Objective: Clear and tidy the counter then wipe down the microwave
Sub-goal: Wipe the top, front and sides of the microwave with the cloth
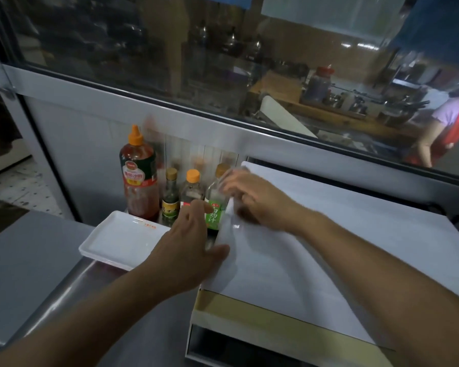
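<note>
The white microwave (pixel 329 247) stands on the right of the steel counter (pixel 37 260). My right hand (pixel 257 202) lies over its top left edge, curled around a blurred clear container (pixel 229 181) with something dark at its base. My left hand (pixel 186 245) hovers at the microwave's left edge with its fingers apart and its thumb against the white top. Its fingertips are close to a green-labelled bottle (pixel 214 213). I cannot tell if they touch it.
Against the back wall stand a tall red sauce bottle (pixel 139 178), a small dark bottle (pixel 170 200) and an orange-capped bottle (pixel 192 188). Stacked white trays (pixel 117 239) sit left of my left hand. Behind the glass window (pixel 223 49) a person (pixel 445 128) is working.
</note>
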`<move>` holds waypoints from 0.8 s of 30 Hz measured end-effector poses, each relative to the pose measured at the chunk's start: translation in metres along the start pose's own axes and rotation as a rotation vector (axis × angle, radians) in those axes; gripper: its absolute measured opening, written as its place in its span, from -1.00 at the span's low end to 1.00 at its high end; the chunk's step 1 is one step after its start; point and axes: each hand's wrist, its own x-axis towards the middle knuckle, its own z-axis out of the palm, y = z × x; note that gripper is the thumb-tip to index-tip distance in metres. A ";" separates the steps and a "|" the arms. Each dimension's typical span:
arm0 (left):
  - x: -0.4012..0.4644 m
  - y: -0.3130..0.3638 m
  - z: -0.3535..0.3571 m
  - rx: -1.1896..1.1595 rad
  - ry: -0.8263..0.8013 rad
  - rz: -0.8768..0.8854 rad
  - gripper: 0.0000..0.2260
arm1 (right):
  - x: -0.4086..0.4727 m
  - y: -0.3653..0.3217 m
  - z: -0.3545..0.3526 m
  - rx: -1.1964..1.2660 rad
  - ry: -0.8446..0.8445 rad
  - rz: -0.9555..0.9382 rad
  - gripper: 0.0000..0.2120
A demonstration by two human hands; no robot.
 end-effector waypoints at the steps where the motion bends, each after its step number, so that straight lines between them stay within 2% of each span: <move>1: 0.000 0.001 0.000 -0.003 -0.004 -0.012 -0.62 | 0.006 0.010 -0.003 -0.027 0.005 0.075 -0.64; 4: 0.001 0.003 -0.002 -0.002 -0.025 -0.034 -0.59 | 0.008 0.016 -0.004 -0.109 0.007 0.176 -0.55; 10: 0.005 0.005 -0.002 0.065 -0.043 -0.002 -0.49 | -0.093 -0.061 0.003 -0.080 0.040 0.074 -0.59; 13: 0.007 0.006 -0.001 0.073 -0.047 -0.004 -0.48 | -0.102 -0.060 -0.001 -0.071 0.034 0.040 -0.64; 16: 0.007 0.012 -0.001 0.101 -0.037 -0.017 -0.53 | -0.069 -0.009 -0.009 -0.121 0.006 0.166 -0.70; 19: 0.004 0.021 0.000 0.236 0.000 0.014 -0.62 | -0.052 0.045 -0.013 -0.245 0.004 0.336 -0.52; 21: 0.001 0.028 0.005 0.297 0.055 0.057 -0.71 | -0.055 0.042 -0.012 -0.239 0.025 0.367 -0.53; 24: -0.002 0.041 0.015 0.329 0.086 0.109 -0.76 | -0.088 -0.002 -0.011 -0.218 0.053 0.262 -0.49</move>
